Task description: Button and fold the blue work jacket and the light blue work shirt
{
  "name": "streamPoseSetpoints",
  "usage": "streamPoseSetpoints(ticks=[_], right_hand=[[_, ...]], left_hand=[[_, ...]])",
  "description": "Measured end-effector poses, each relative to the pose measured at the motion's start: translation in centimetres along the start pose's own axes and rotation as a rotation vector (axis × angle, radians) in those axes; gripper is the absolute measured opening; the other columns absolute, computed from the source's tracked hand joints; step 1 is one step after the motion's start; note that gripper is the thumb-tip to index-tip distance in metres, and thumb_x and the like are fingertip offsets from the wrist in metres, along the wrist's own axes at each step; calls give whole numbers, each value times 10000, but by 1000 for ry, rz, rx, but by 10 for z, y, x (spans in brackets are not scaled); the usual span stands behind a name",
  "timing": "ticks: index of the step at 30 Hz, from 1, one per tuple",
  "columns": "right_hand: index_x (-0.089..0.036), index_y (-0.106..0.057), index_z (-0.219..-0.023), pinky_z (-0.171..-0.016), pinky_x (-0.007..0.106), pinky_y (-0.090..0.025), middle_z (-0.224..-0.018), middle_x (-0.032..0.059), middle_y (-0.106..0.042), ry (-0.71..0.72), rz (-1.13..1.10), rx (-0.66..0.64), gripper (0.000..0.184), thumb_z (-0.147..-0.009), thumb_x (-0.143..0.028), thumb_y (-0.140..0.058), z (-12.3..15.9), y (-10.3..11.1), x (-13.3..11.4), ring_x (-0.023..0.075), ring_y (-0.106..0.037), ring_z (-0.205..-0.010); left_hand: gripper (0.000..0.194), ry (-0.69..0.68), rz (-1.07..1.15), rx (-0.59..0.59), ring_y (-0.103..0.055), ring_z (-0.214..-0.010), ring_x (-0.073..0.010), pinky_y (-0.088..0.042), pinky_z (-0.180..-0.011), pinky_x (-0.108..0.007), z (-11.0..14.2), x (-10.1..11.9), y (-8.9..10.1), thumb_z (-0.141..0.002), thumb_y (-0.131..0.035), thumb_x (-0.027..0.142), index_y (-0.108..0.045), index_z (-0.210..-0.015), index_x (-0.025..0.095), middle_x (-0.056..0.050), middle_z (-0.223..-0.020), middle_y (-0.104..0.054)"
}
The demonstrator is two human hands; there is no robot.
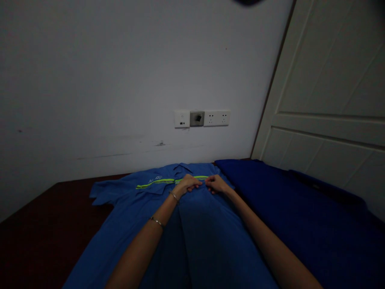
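Note:
A blue short-sleeved work shirt (129, 224) lies spread out, its collar toward the wall and a yellow-green stripe with grey edging across the chest. My left hand (188, 183) is at the middle of the chest just below the stripe, its fingers pinched on the shirt cloth. Close to its right, my right hand (215, 184) also pinches the cloth near the stripe, thumb and forefinger together. Only a small gap separates the two hands. White lettering shows on the left part of the chest. Two bracelets circle my left wrist and forearm.
The shirt rests on a dark reddish-brown tabletop (36, 228). Darker blue folded fabric (285, 208) covers the right side. Behind stands a white wall with a row of sockets (216, 118). A white panelled door (319, 88) is at the right.

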State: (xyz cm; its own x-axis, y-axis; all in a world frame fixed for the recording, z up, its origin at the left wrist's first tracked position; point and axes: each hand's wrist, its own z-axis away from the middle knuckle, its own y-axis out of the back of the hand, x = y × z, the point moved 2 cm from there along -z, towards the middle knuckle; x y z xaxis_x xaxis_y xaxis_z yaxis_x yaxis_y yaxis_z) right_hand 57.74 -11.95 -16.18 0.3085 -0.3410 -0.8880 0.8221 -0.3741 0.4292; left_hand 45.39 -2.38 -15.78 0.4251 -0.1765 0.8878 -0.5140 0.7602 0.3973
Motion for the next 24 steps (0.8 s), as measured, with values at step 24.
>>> streamPoseSetpoints(ticks=[24], right_hand=[[-134,-573,-835,-339,122,-396,-524,-51,-556,60,60,5,70,-772,-109,-554,1,-1,-3,54,-514,-356]], left_hand=[[263,193,242,46,-338,-334,-23,-239,-358,-167,-13,-10,-8,-709,-638,195,-474,-515,129,67,-404,-422]])
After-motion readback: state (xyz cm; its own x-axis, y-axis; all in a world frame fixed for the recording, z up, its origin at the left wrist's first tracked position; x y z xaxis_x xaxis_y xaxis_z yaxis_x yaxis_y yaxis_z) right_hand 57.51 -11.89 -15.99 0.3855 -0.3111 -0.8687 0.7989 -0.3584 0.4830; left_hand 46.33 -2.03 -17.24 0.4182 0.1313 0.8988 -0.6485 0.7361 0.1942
